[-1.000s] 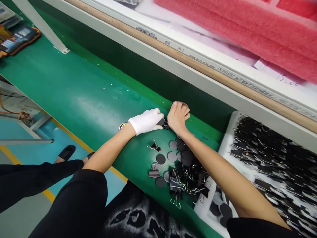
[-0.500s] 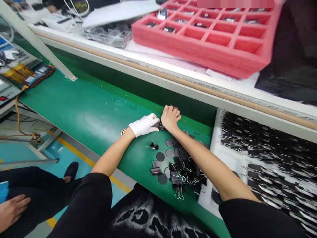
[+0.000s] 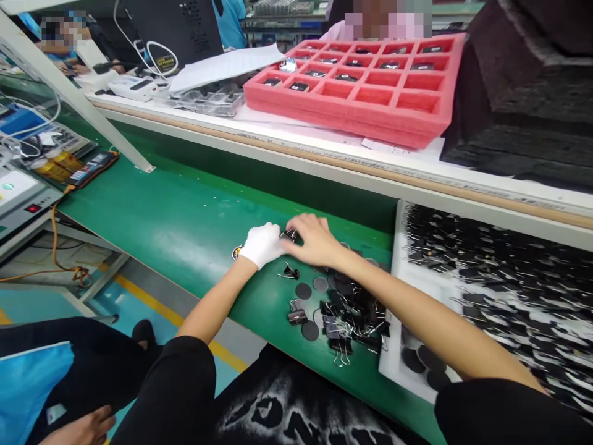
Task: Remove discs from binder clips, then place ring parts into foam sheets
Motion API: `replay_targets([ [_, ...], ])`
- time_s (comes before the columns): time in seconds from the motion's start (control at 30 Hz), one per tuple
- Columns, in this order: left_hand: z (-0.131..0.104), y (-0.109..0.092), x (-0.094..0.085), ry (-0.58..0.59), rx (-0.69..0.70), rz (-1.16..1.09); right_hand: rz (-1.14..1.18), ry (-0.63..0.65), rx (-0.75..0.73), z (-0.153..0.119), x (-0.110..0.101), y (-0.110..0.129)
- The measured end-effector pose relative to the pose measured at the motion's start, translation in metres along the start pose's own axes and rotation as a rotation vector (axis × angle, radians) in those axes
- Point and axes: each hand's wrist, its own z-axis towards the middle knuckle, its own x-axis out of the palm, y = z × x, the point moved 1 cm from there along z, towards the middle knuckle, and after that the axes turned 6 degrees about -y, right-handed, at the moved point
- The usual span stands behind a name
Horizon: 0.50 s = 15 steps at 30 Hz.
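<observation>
My left hand (image 3: 263, 246), in a white glove, is closed at the middle of the green bench. A dark flat piece, which looks like a black disc, was between its fingers a moment ago and is now mostly hidden. Against its fingertips is a black binder clip (image 3: 290, 235), with the thumb and fingers of my bare right hand (image 3: 315, 240) curled round it. Nearer to me lie a single binder clip (image 3: 291, 271), a loose black disc (image 3: 303, 291) and another binder clip (image 3: 297, 314). Under my right forearm spreads a pile of binder clips (image 3: 354, 318) mixed with discs.
At the right, a white foam tray (image 3: 393, 364) holds many clipped black pieces and a few discs. A shelf (image 3: 324, 162) crosses above the bench, bearing a pink foam tray (image 3: 343, 114). A slanted post (image 3: 99, 111) stands left. A co-worker's hand (image 3: 88, 428) shows lower left.
My right hand has turned and lowered, and its fingers have come round the binder clip beside my left hand. The view has tilted up, showing more beyond the shelf.
</observation>
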Motion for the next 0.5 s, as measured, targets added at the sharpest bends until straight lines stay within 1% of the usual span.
replay_targets([
  [0.03,-0.005,0.004,-0.005,-0.004,-0.029,0.033,-0.017,0.137,-0.062,-0.012,-0.001,0.008],
  [0.07,-0.007,0.009,-0.011,-0.003,-0.009,0.054,-0.036,0.257,-0.085,-0.022,-0.001,0.014],
  [0.1,-0.008,0.015,-0.017,0.002,0.054,0.064,-0.049,0.342,-0.080,-0.029,0.001,0.019],
  [0.13,-0.006,0.020,-0.023,0.016,0.150,0.066,-0.049,0.395,-0.065,-0.034,0.002,0.021],
  [0.17,-0.002,0.023,-0.028,0.039,0.266,0.063,-0.031,0.425,-0.053,-0.036,0.003,0.021],
  [0.23,0.011,0.026,-0.035,0.106,0.469,0.065,0.044,0.440,-0.039,-0.032,-0.002,0.016],
  [0.3,0.024,0.023,-0.036,0.142,0.581,0.104,0.100,0.432,-0.057,-0.021,-0.015,0.004],
  [0.33,0.029,0.020,-0.035,0.148,0.605,0.131,0.096,0.425,-0.064,-0.014,-0.023,-0.004],
  [0.4,0.033,0.013,-0.034,0.130,0.575,0.192,0.014,0.420,-0.054,0.003,-0.038,-0.021],
  [0.47,0.030,0.008,-0.033,0.090,0.462,0.250,-0.108,0.450,0.002,0.020,-0.046,-0.036],
  [0.5,0.026,0.007,-0.033,0.076,0.397,0.271,-0.159,0.472,0.031,0.028,-0.046,-0.041],
])
